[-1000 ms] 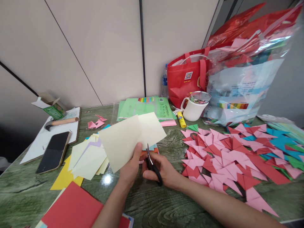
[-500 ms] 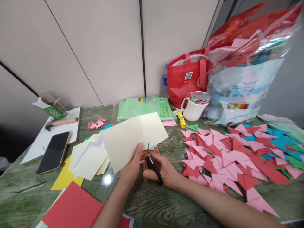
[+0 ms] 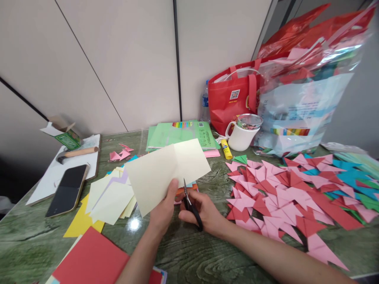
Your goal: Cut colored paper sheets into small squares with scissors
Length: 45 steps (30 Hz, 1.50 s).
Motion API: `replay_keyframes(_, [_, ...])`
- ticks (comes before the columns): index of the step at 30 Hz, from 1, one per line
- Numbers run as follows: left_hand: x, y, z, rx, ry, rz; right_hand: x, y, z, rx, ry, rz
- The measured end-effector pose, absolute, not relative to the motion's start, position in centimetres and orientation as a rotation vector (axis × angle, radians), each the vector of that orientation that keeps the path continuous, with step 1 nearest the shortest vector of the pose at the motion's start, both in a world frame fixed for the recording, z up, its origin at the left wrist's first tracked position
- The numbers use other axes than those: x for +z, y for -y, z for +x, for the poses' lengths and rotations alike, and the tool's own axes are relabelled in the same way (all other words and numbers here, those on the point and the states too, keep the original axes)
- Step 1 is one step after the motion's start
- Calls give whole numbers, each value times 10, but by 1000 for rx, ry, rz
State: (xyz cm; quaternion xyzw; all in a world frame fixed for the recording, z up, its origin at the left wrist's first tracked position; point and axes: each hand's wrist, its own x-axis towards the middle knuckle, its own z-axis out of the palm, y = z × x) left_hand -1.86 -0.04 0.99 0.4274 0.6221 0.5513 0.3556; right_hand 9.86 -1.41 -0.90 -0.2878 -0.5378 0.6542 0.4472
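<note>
My left hand pinches the lower edge of a cream sheet of paper, held up above the green table. The sheet has a crease down its middle. My right hand grips black-handled scissors just right of the left thumb, blades pointing up at the sheet's bottom edge. A loose pile of cream and lilac sheets lies left of my hands, over a yellow sheet.
Several folded pink and red paper shapes cover the table's right side. A white mug, glue stick, red bag and big plastic bag stand behind. A phone, clipboard and hammer lie left; red card sits near.
The cream sheet has tilted and shifted slightly to the right in my left hand. The scissors and right hand have barely moved.
</note>
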Motion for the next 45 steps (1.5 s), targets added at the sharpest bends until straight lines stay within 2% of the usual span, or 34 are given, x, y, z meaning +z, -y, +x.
replay_keyframes(36, [8, 0, -16, 1407, -1645, 1088, -11, 16, 96, 1555, 1284, -911])
replay_keyframes(45, [22, 6, -12, 1265, -1526, 1043, -4, 14, 98, 1433, 1360, -871])
